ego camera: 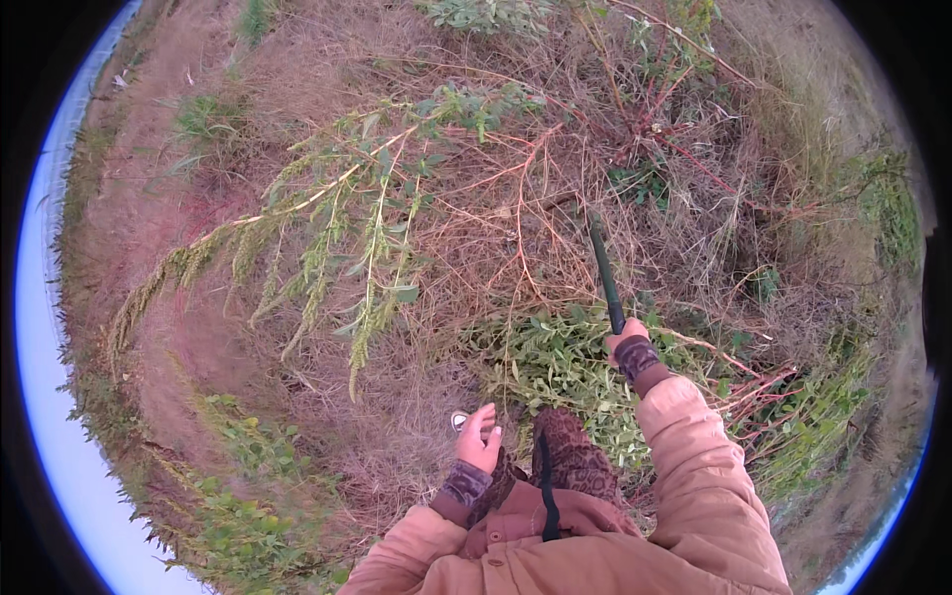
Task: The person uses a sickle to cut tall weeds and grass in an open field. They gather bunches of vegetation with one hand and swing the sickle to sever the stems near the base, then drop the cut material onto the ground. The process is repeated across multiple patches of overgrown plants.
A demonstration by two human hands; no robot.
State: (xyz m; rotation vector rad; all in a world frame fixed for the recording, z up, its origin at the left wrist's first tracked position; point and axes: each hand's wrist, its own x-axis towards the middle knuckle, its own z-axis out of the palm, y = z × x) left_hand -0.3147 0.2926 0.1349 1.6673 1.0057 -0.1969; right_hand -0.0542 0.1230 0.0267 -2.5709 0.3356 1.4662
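My right hand [627,341] grips the lower end of a long dark green handle [604,260]. A short, dark curved blade [561,199], like a sickle's, seems to sit at its far end, partly lost in the dry grass. My left hand [478,440] hangs in front of my legs with nothing in it, thumb apart from the fingers. Ahead and to the left, a tall leaning weed stem [327,186], perhaps amaranth, droops with green seed heads. A red-stemmed clump [639,130] stands beyond the blade.
A heap of leafy cut stalks [558,357] lies by my right leg, reddish stem ends [766,387] at its right. Bare reddish branches [520,201] spread over dry grass [416,327]. Green leafy plants [245,520] grow at the lower left. A shoe tip [459,421] shows beside my left hand.
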